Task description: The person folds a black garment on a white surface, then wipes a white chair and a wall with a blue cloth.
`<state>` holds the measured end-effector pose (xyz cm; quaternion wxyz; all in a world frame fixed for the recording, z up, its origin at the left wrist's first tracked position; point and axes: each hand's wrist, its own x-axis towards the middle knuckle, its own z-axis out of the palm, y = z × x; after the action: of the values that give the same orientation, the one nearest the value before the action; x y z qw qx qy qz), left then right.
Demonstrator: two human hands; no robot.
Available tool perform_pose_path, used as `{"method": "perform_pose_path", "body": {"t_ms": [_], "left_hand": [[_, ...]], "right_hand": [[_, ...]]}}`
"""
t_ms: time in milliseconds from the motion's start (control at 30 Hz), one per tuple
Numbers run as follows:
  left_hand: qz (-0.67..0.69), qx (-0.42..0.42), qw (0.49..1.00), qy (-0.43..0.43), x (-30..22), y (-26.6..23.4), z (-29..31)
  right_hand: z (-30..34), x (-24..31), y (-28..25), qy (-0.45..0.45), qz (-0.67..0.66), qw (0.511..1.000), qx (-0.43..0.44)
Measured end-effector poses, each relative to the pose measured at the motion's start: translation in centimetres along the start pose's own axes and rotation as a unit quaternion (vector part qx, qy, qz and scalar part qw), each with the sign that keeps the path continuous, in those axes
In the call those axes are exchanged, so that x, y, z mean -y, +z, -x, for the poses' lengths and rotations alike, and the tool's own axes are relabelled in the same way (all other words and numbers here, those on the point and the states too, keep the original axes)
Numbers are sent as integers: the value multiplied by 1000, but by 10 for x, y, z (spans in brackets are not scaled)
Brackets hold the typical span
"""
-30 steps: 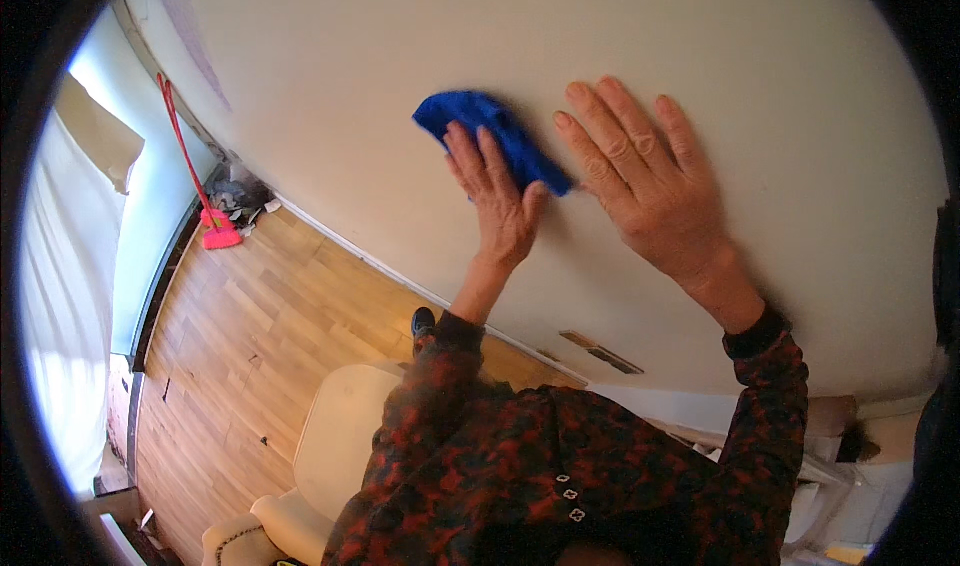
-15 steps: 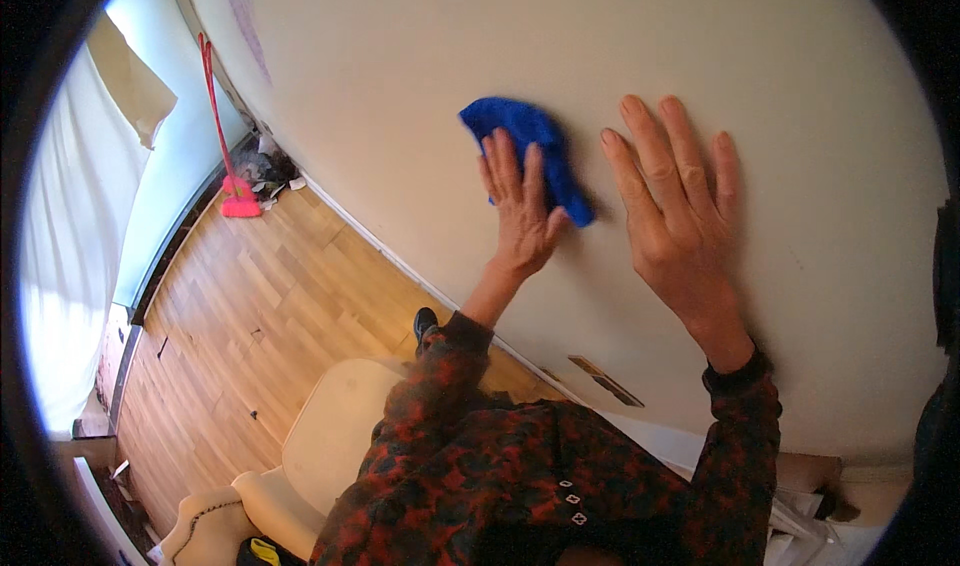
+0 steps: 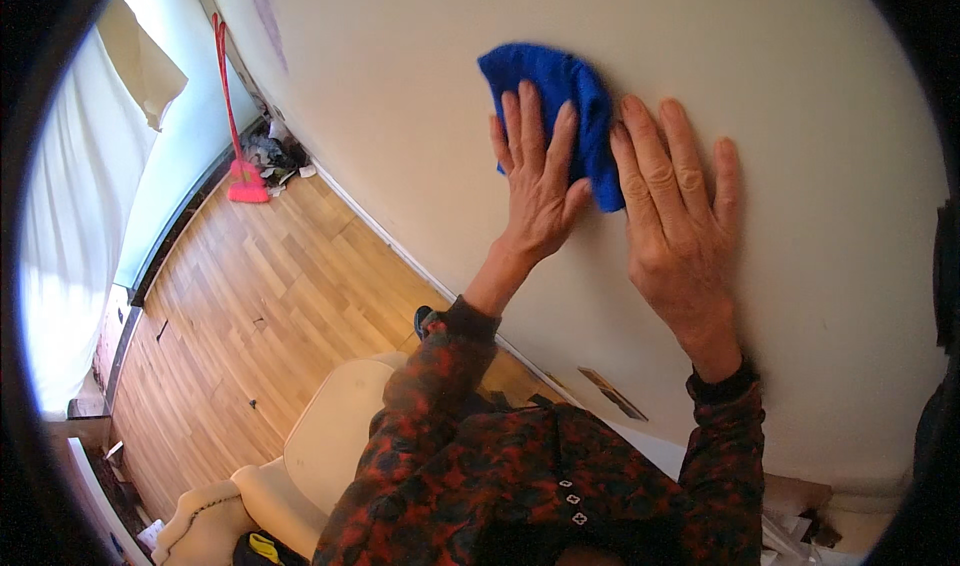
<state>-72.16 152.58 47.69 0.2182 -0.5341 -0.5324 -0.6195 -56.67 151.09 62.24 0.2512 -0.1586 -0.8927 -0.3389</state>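
With fingers spread over it, my left hand holds a blue cloth pressed against a pale wall. The cloth's upper edge sticks out past the fingertips, and its lower right corner reaches the side of my right hand. That right hand rests on the wall with its fingers stretched upward, the index and middle fingers close together and the little finger apart. No object shows in it. Whether its palm fully touches the wall is hidden.
A red-handled broom leans in the far left corner beside a pile of rubbish. A cream chair stands at lower left on the wood floor. A white curtain hangs at left. A wall plate sits low on the wall.
My left hand and the blue cloth have moved up and right along the wall, closing the gap to my right hand. The right hand has stayed almost in place.
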Motion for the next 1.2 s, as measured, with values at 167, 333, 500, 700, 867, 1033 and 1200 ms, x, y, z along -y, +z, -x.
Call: {"method": "perform_pose_path", "body": {"t_ms": [167, 333, 500, 700, 867, 1033, 1200], "left_hand": [[-3, -19, 999, -51, 72, -8, 48], [28, -53, 995, -80, 82, -21, -13], [-2, -42, 999, 6, 47, -26, -69], [11, -22, 998, -62, 69, -12, 20], [32, -35, 991, -128, 113, -26, 37], [159, -135, 972, -110, 111, -42, -29], [80, -141, 987, -21, 129, -39, -51]], "right_hand": [[-1, 6, 7, -23, 14, 1000, 14], [-6, 12, 18, -19, -4, 1000, 6], [-32, 22, 27, -20, -19, 999, -25], [-45, 30, 33, -28, -59, 998, -5], [-62, 42, 39, -39, -71, 995, 52], [-81, 63, 56, 4, -131, 989, 67], [-107, 74, 67, 22, -146, 987, 65]]}}
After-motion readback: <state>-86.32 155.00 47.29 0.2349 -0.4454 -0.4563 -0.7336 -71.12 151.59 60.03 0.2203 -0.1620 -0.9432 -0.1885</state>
